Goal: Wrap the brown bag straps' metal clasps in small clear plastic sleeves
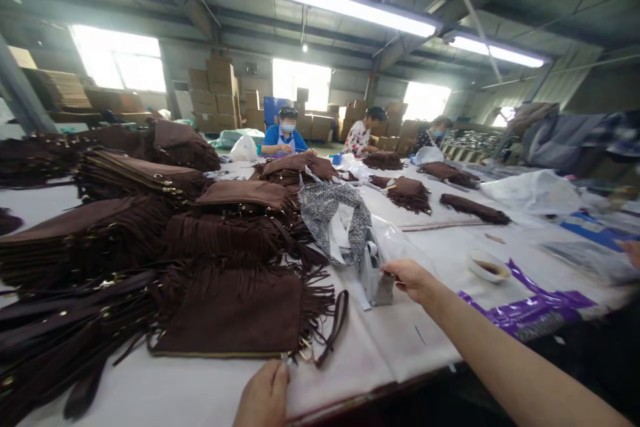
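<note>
Here the left hand [264,395] rests at the near edge of the white-covered work table [210,390], its fingertips closed on the metal fitting at the lower right corner of a flat dark-brown suede bag with long fringe [235,313]. That bag lies directly in front of the person, and its thin brown wrist strap [334,323] curls off to the right. The right hand [411,278] is stretched out further across the table, fingers pinched on a small grey plastic tape dispenser [375,277] that stands upright beside a crumpled clear plastic bag [395,243]. Just behind lies a grey-patterned fabric pouch [333,217]. To the left, heaps of similar brown fringed bags [125,227] cover the table. A small white dish [487,267] and a purple plastic wrapper [530,312] sit to the right. At the far end, three people [285,132] work among stacked cardboard boxes [217,90].
</note>
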Motion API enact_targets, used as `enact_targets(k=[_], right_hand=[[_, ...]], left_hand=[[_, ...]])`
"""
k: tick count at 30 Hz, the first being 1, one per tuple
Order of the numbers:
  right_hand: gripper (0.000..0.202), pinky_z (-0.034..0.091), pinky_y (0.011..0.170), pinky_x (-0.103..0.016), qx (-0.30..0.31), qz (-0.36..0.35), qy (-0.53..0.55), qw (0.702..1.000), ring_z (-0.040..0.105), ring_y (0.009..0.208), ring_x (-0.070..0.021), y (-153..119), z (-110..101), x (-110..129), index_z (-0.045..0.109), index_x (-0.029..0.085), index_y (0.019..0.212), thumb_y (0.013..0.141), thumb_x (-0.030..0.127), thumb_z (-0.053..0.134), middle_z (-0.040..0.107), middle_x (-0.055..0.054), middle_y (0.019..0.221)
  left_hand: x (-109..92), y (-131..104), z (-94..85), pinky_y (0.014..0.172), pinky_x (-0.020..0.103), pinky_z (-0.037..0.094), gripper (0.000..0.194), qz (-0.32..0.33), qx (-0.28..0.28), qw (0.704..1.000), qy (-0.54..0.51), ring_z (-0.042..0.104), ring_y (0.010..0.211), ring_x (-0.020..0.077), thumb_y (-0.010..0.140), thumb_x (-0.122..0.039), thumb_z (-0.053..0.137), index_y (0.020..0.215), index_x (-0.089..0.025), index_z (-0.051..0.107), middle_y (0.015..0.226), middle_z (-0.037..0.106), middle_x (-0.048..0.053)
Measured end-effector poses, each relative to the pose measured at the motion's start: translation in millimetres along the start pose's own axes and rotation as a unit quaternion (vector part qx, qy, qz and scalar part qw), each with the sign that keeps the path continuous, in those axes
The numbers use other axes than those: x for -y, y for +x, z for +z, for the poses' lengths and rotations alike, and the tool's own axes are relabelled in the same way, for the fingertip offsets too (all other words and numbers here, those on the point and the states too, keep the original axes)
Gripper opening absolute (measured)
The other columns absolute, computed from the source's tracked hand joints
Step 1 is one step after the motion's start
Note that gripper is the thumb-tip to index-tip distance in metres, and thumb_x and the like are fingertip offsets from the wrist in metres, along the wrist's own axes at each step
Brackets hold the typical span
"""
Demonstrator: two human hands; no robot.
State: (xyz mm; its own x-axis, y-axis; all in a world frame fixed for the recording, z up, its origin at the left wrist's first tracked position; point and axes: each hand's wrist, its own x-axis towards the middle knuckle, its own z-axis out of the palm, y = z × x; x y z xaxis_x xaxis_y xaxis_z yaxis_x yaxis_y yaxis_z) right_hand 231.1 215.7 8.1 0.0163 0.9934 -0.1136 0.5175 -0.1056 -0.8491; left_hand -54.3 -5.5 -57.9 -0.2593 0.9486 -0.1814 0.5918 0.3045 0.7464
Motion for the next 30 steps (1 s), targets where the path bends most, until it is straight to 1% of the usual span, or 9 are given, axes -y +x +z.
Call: enact_targets(k=[5, 9, 11, 17, 19, 21, 23, 26, 30], right_hand=[[0.027, 0.038, 0.053, -0.024, -0.033, 0.017, 0.044, 0.998, 0.056, 0.066, -0.0159, -33.0, -8.3, -2.2, 0.066, 0.013, 0.074, 0.067, 0.04, 0.063, 0.064, -0.005, 0.07], [0.03, 0.024, 0.039, -0.02, 0.002, 0.082, 0.11, 0.991, 0.05, 0.049, -0.0095, -58.1, -0.4, -17.4, 0.063, 0.015, 0.081, 0.07, 0.044, 0.062, 0.065, -0.004, 0.075], [0.027, 0.024, 0.038, -0.019, 0.015, 0.101, 0.132, 0.986, 0.05, 0.046, -0.0085, -58.7, 6.4, -24.8, 0.06, 0.017, 0.08, 0.071, 0.042, 0.062, 0.065, -0.003, 0.076], [0.019, 0.027, 0.039, -0.021, 0.019, 0.091, 0.046, 0.995, 0.045, 0.039, -0.0088, -42.0, 4.2, -36.2, 0.057, 0.016, 0.056, 0.069, 0.028, 0.063, 0.057, 0.0, 0.048], [0.021, 0.028, 0.039, -0.022, 0.05, 0.086, -0.003, 0.995, 0.043, 0.038, -0.0089, -49.1, 1.9, -35.3, 0.057, 0.016, 0.05, 0.067, 0.025, 0.066, 0.054, 0.0, 0.043], [0.023, 0.029, 0.041, -0.022, 0.125, 0.055, -0.037, 0.99, 0.043, 0.039, -0.0085, -64.8, 6.5, -28.3, 0.06, 0.015, 0.053, 0.07, 0.029, 0.067, 0.055, 0.001, 0.044], [0.027, 0.03, 0.044, -0.021, 0.244, 0.012, -0.028, 0.969, 0.043, 0.042, -0.0079, -86.1, 21.2, -14.1, 0.061, 0.015, 0.061, 0.077, 0.037, 0.063, 0.057, 0.001, 0.049], [0.029, 0.033, 0.046, -0.02, 0.399, -0.004, 0.022, 0.917, 0.045, 0.046, -0.0076, -118.2, 62.8, 14.6, 0.064, 0.014, 0.072, 0.081, 0.041, 0.058, 0.059, 0.0, 0.056], [0.026, 0.029, 0.04, -0.019, 0.447, 0.036, 0.055, 0.892, 0.042, 0.04, -0.0061, -139.2, 129.6, 42.4, 0.062, 0.014, 0.07, 0.08, 0.038, 0.058, 0.061, 0.0, 0.058]], left_hand=[[0.0, -1.7, -1.6, 0.072, 0.029, 0.04, 0.035, -0.001, 0.01, 1.0, -0.019, 0.06, 0.076, 0.0214, 0.091, -0.031, 0.027, 0.071, -0.021, 0.054, 0.076, 0.065, 0.007], [0.8, -1.6, -1.5, 0.071, 0.028, 0.04, 0.034, 0.0, 0.012, 0.999, -0.033, 0.059, 0.075, 0.0208, 0.091, -0.032, 0.028, 0.073, -0.021, 0.054, 0.075, 0.065, 0.005], [1.4, -0.7, -1.0, 0.071, 0.028, 0.039, 0.034, 0.003, 0.015, 0.999, -0.035, 0.059, 0.075, 0.0204, 0.092, -0.031, 0.029, 0.073, -0.021, 0.055, 0.076, 0.065, 0.005], [-1.1, -3.9, -3.4, 0.069, 0.029, 0.038, 0.032, 0.025, -0.003, 1.0, -0.011, 0.058, 0.074, 0.0198, 0.093, -0.026, 0.03, 0.077, -0.019, 0.057, 0.078, 0.065, 0.007], [-2.3, -8.2, -5.5, 0.07, 0.029, 0.037, 0.031, 0.033, -0.008, 0.999, -0.007, 0.057, 0.075, 0.0198, 0.093, -0.024, 0.03, 0.08, -0.019, 0.058, 0.08, 0.065, 0.007], [-2.7, -12.0, -6.9, 0.07, 0.03, 0.037, 0.03, 0.038, -0.013, 0.999, 0.002, 0.057, 0.075, 0.0196, 0.094, -0.022, 0.031, 0.082, -0.019, 0.058, 0.082, 0.065, 0.008], [-2.7, -14.5, -6.9, 0.069, 0.03, 0.036, 0.028, 0.04, -0.015, 0.999, 0.02, 0.058, 0.075, 0.0197, 0.094, -0.022, 0.031, 0.082, -0.019, 0.057, 0.082, 0.065, 0.008], [-3.2, -17.4, -4.7, 0.067, 0.03, 0.035, 0.027, 0.036, -0.016, 0.997, 0.059, 0.058, 0.073, 0.0203, 0.094, -0.023, 0.032, 0.082, -0.019, 0.056, 0.078, 0.065, 0.008], [-3.9, -21.5, -2.6, 0.063, 0.031, 0.035, 0.027, 0.049, -0.014, 0.996, 0.071, 0.06, 0.071, 0.0213, 0.094, -0.022, 0.031, 0.085, -0.019, 0.057, 0.078, 0.066, 0.009]])
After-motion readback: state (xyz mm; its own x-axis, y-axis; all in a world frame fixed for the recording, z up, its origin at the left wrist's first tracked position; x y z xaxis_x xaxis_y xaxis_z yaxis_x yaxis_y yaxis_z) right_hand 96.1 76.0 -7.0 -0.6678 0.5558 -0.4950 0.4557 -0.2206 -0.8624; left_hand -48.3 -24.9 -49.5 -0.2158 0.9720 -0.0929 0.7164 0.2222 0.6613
